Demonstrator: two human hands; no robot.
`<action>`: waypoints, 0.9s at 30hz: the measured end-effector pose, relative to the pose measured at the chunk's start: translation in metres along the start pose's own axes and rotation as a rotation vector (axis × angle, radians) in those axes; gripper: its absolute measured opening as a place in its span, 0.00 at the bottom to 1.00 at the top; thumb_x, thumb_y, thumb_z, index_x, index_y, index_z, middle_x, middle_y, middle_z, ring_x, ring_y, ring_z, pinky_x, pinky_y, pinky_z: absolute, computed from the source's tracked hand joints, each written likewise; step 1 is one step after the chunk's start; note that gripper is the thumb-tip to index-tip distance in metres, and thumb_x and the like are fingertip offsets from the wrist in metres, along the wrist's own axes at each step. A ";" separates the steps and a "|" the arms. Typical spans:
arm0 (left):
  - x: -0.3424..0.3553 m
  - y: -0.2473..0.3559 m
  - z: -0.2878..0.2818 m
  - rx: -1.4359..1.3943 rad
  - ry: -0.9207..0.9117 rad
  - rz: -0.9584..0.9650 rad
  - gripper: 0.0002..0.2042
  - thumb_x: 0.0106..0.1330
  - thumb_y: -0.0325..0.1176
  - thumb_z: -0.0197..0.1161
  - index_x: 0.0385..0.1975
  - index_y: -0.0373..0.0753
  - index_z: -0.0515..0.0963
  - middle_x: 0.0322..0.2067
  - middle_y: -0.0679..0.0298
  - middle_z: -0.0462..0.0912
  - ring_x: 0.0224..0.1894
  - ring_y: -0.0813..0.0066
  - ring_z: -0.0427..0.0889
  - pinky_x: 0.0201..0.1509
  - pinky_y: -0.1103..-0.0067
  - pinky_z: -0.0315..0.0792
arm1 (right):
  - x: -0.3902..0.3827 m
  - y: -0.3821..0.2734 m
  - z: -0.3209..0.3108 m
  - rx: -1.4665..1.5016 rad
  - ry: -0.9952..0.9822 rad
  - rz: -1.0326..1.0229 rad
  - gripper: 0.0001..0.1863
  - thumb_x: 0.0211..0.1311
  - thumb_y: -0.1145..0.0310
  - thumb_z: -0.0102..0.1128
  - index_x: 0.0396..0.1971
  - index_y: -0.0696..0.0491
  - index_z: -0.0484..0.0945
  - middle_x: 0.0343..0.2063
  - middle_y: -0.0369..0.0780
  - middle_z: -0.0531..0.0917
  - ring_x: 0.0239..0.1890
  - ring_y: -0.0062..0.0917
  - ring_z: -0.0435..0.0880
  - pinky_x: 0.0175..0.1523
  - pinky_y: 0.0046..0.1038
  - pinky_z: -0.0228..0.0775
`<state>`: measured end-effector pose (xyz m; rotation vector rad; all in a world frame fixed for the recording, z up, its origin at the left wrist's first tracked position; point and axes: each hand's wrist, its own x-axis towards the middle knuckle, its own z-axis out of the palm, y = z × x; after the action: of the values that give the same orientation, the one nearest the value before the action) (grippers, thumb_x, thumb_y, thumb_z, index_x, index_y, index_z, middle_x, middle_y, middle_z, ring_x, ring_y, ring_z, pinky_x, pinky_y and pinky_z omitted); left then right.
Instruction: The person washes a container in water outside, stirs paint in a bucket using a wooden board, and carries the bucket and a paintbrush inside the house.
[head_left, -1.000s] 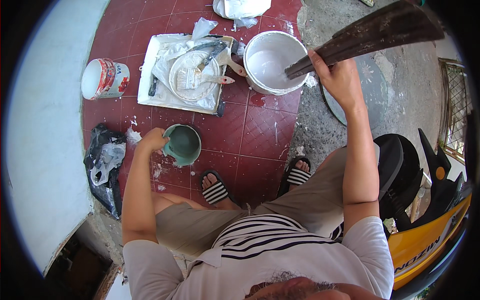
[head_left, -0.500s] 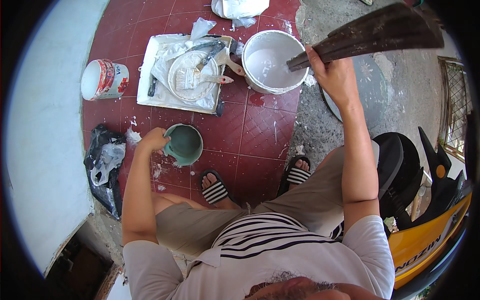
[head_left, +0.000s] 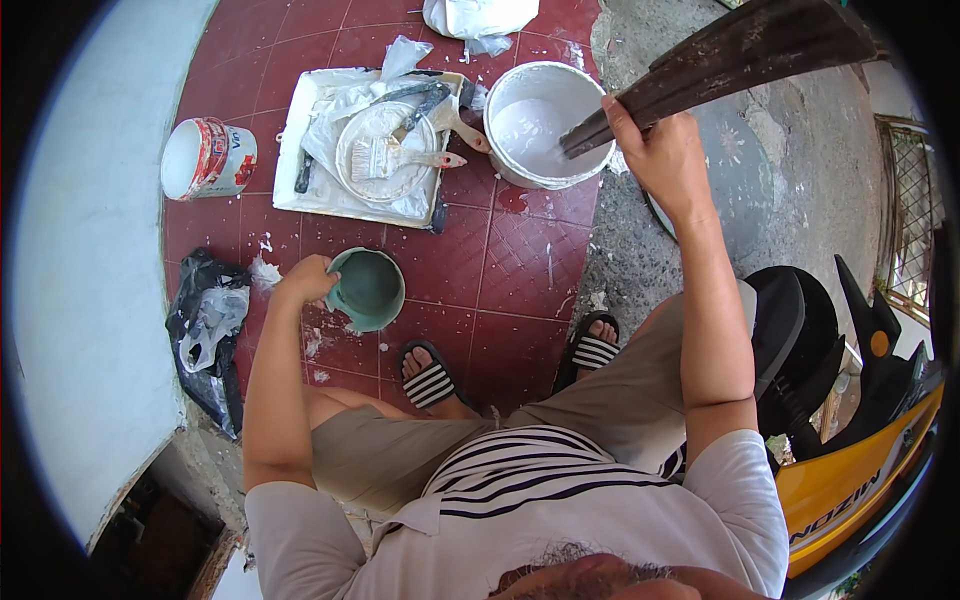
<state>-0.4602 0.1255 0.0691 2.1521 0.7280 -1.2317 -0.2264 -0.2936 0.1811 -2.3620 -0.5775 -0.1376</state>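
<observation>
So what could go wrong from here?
The plank is long and the right hand grips it low, so it may lever the white bucket over or drip paint on the tiles. The left hand holds the green cup by its rim; it could tip.

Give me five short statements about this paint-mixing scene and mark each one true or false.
1. The right hand grips a long dark wooden plank whose end dips into the white plastic bucket of paint. True.
2. The left hand holds a red cup. False: it holds a small green cup.
3. A paintbrush lies on the round lid in the white tray. True.
4. The small white paint can stands upright. False: it lies on its side.
5. The person is barefoot. False: striped sandals are worn.
</observation>
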 end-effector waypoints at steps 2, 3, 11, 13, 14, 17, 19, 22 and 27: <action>0.003 -0.008 0.000 0.009 -0.001 0.014 0.12 0.69 0.31 0.55 0.40 0.26 0.79 0.26 0.52 0.84 0.22 0.65 0.84 0.26 0.72 0.80 | -0.002 -0.002 0.008 0.075 -0.048 0.070 0.13 0.61 0.63 0.64 0.30 0.59 0.83 0.24 0.49 0.83 0.26 0.41 0.83 0.32 0.36 0.72; 0.003 -0.004 -0.001 0.011 -0.005 0.020 0.12 0.69 0.31 0.55 0.40 0.26 0.79 0.26 0.52 0.84 0.22 0.65 0.84 0.26 0.72 0.80 | -0.004 0.001 0.016 0.174 -0.029 0.039 0.12 0.62 0.65 0.64 0.31 0.61 0.83 0.23 0.48 0.82 0.24 0.37 0.82 0.30 0.34 0.71; 0.007 -0.008 0.000 0.014 -0.008 0.003 0.12 0.68 0.32 0.58 0.44 0.31 0.80 0.26 0.57 0.84 0.21 0.69 0.83 0.26 0.73 0.78 | 0.006 0.006 0.005 -0.006 0.093 -0.076 0.13 0.60 0.63 0.65 0.29 0.60 0.82 0.25 0.50 0.83 0.24 0.41 0.83 0.31 0.36 0.72; 0.006 -0.002 -0.001 0.023 -0.008 -0.013 0.12 0.68 0.33 0.58 0.44 0.31 0.80 0.26 0.57 0.84 0.21 0.69 0.83 0.26 0.73 0.79 | 0.003 0.006 0.003 -0.029 0.075 -0.083 0.13 0.61 0.62 0.65 0.29 0.60 0.81 0.24 0.50 0.83 0.23 0.41 0.82 0.30 0.36 0.72; 0.005 0.001 -0.002 0.032 -0.007 -0.030 0.12 0.68 0.33 0.58 0.44 0.31 0.80 0.26 0.57 0.84 0.21 0.68 0.83 0.26 0.73 0.79 | 0.001 0.004 0.005 -0.031 0.075 -0.083 0.13 0.61 0.62 0.65 0.29 0.60 0.81 0.24 0.50 0.83 0.23 0.41 0.82 0.30 0.36 0.72; 0.004 0.004 -0.004 0.032 -0.014 -0.049 0.12 0.68 0.33 0.57 0.43 0.31 0.80 0.26 0.56 0.83 0.22 0.68 0.83 0.26 0.73 0.80 | -0.004 -0.005 0.013 0.169 -0.034 0.080 0.14 0.61 0.62 0.64 0.28 0.60 0.81 0.23 0.50 0.82 0.22 0.41 0.82 0.30 0.37 0.72; 0.005 0.000 -0.003 0.040 -0.015 -0.032 0.12 0.68 0.33 0.57 0.44 0.31 0.80 0.26 0.56 0.83 0.22 0.68 0.83 0.26 0.72 0.80 | -0.003 -0.005 0.014 0.102 0.008 0.109 0.16 0.64 0.61 0.64 0.30 0.63 0.83 0.18 0.43 0.83 0.21 0.22 0.82 0.28 0.26 0.71; 0.010 -0.007 -0.001 0.050 -0.010 -0.004 0.12 0.68 0.33 0.57 0.44 0.31 0.80 0.26 0.55 0.84 0.22 0.68 0.83 0.26 0.73 0.80 | 0.003 0.008 0.013 0.132 0.064 0.096 0.14 0.61 0.61 0.64 0.28 0.59 0.83 0.20 0.50 0.81 0.22 0.41 0.82 0.29 0.38 0.72; 0.009 -0.002 -0.002 0.035 -0.015 -0.011 0.12 0.68 0.33 0.58 0.43 0.31 0.80 0.27 0.56 0.84 0.23 0.68 0.84 0.26 0.73 0.81 | 0.004 0.003 0.002 -0.034 0.112 0.035 0.15 0.60 0.61 0.65 0.27 0.60 0.82 0.19 0.50 0.81 0.22 0.43 0.82 0.29 0.38 0.72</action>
<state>-0.4566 0.1304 0.0621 2.1677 0.7173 -1.2740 -0.2218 -0.2927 0.1784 -2.3783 -0.4828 -0.2641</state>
